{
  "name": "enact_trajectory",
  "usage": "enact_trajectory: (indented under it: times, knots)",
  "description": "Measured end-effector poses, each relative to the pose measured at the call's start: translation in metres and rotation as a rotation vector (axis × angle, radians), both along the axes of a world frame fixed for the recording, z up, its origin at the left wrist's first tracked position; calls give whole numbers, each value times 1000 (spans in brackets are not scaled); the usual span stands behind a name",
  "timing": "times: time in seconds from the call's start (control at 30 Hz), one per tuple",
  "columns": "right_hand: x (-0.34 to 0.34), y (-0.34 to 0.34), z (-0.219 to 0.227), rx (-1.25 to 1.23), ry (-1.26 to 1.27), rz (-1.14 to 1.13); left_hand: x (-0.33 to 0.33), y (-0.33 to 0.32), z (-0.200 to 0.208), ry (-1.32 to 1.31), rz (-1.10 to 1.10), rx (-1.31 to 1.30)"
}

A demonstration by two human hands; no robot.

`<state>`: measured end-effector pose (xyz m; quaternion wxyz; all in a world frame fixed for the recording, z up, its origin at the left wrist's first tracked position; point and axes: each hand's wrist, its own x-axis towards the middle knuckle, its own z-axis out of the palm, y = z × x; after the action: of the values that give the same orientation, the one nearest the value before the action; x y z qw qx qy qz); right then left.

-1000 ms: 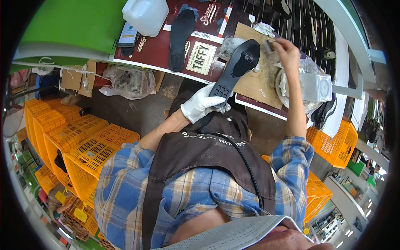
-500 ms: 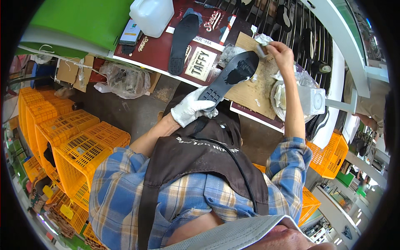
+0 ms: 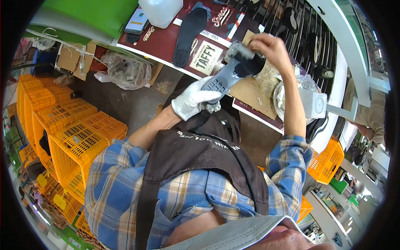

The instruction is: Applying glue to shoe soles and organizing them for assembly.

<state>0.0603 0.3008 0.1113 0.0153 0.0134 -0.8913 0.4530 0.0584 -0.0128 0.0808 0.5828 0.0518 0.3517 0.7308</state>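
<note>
My left hand (image 3: 192, 100), in a white glove, grips the heel end of a dark shoe sole (image 3: 223, 81) and tilts it over the bench's front edge. A glossy black wet-looking patch covers its forefoot. Above that patch, my bare right hand (image 3: 271, 48) is closed, pinching a small pale brush-like tool (image 3: 245, 52) smeared by motion. The tool overlaps the sole in view; whether it touches I cannot tell. A second dark sole (image 3: 189, 39) lies flat on the maroon printed board (image 3: 166, 50) to the left.
Stained cardboard (image 3: 252, 93) lies beyond the sole. To its right are a plastic-lined bowl (image 3: 280, 100) and a translucent white container (image 3: 315, 105). A white jug (image 3: 160, 10) and a phone (image 3: 136, 21) sit at back left. Shoe parts rest on a slatted rack (image 3: 266, 18). Yellow crates (image 3: 83, 137) stand left.
My right hand and the brush-like tool have moved left, from beside the toe to over the sole's forefoot. The sole has shifted slightly and tilted. The whole view has turned a little.
</note>
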Motion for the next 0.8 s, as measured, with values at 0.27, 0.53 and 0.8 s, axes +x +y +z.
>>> enact_trajectory:
  times: [0.27, 0.53, 0.8]
  knots:
    - [0, -29, 21, -10, -84, -38, -4, 7, 4, -28, 5, 21]
    - [2, -40, 25, -52, -26, -51, -5, 10, 16, 7, -10, 44]
    - [9, -29, 10, 90, 137, -3, -2, 21, 11, 36, 25, 84]
